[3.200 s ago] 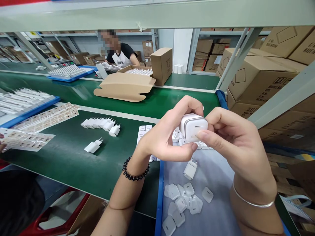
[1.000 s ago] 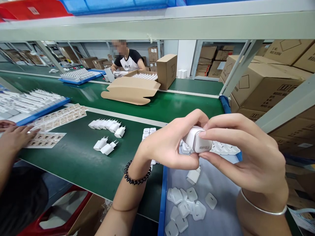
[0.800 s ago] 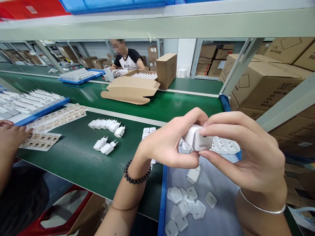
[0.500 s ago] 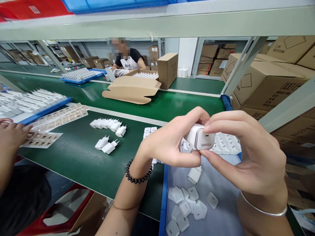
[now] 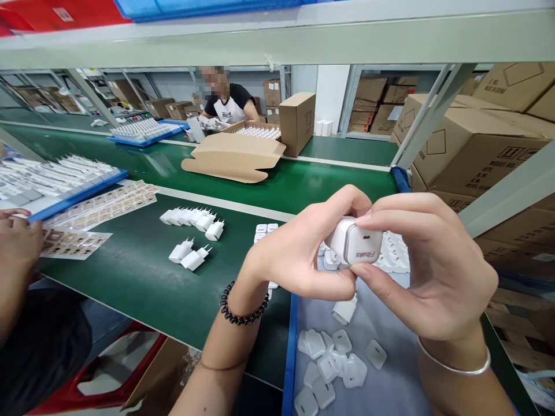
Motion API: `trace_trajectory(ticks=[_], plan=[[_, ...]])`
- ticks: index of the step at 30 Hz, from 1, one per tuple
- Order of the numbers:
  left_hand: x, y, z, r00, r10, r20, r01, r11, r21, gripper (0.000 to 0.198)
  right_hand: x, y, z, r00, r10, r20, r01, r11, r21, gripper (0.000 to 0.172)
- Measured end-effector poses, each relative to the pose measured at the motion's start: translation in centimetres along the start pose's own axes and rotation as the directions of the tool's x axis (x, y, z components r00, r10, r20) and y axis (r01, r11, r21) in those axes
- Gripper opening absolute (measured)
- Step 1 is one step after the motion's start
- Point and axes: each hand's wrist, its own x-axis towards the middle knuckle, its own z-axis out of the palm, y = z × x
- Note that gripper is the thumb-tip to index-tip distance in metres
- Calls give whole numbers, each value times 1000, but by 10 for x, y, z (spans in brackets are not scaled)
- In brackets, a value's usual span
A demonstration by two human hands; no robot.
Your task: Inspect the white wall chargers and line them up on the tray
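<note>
A white wall charger (image 5: 366,247) with a small port and grey lettering on its face is held up between my two hands. My left hand (image 5: 295,248) is closed round its body from the left. From the right, the thumb and fingers of my right hand (image 5: 451,260) pinch the edges of the charger's front. A seam shows between the front and the body. Below lies a blue-edged tray (image 5: 289,352) with loose white square caps (image 5: 327,367) and another white charger (image 5: 345,311). Behind my hands, rows of white pieces (image 5: 395,254) are partly hidden.
Several white plug chargers (image 5: 191,218) stand on the green bench (image 5: 151,283) to the left. A person's hand (image 5: 19,242) rests by a sticker sheet (image 5: 80,245). Across the belt, another person (image 5: 232,104) sits behind an open carton (image 5: 255,128). Cartons (image 5: 477,144) are stacked at right.
My right wrist has swung a little to the left, and the charger's face is turned slightly more towards me. Both hands keep hold of it.
</note>
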Motion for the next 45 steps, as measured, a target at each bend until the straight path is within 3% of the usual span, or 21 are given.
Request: trace_trajectory(ticks=[6,14,25,33,38,45], plan=[[1,-1,-6,997,7,74,-4,999,-34,34,0,3,-3,1000,-2,13,1,999,45,47],[1,5,-7,997,-21,78,21,1000,-5,28,1,7,-1,998,-54,-19,55,996,73,46],[0,6,-1,1000,18,-22,-19,1000,-21,37,1,8,6,991,-115,-68,117,993,30,48],[-1,14,-2,997,6,-71,-6,1000,-3,25,0,13,9,984,-147,-102,155,985,79,54],[-1,15,-2,996,32,-78,-24,995,101,22,0,14,9,990,-110,-91,122,982,141,59],[0,11,2,991,77,-110,-67,994,88,24,-1,11,7,994,-92,-61,98,989,113,57]])
